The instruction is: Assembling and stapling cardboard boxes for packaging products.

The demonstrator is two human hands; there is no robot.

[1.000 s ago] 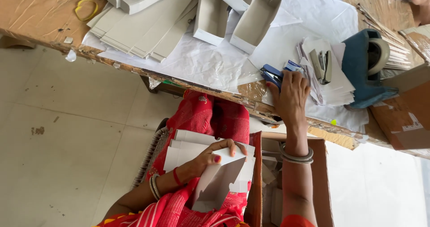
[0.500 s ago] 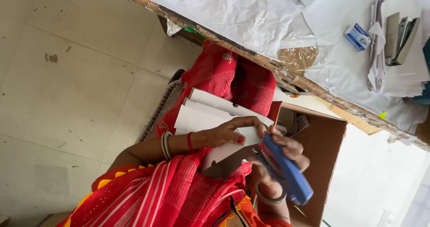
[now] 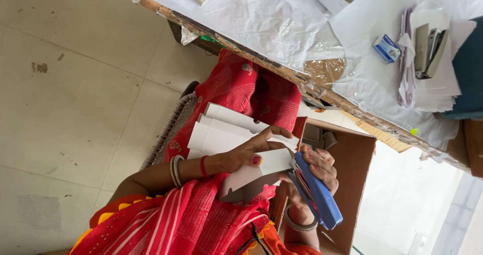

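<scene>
We see a blue stapler (image 3: 318, 197), white card pieces (image 3: 226, 134), a brown cardboard box (image 3: 352, 164), a red dress (image 3: 251, 94) with pale striped trim, a small blue-and-white box (image 3: 386, 48), white sheeting (image 3: 271, 18) and a beige tiled floor (image 3: 70, 84).

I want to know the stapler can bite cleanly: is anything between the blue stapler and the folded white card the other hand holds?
Nothing visible. The right hand holds the blue stapler, its front end already at the edge of the folded white card held by the left hand. The left fingers lie above that spot.
</scene>
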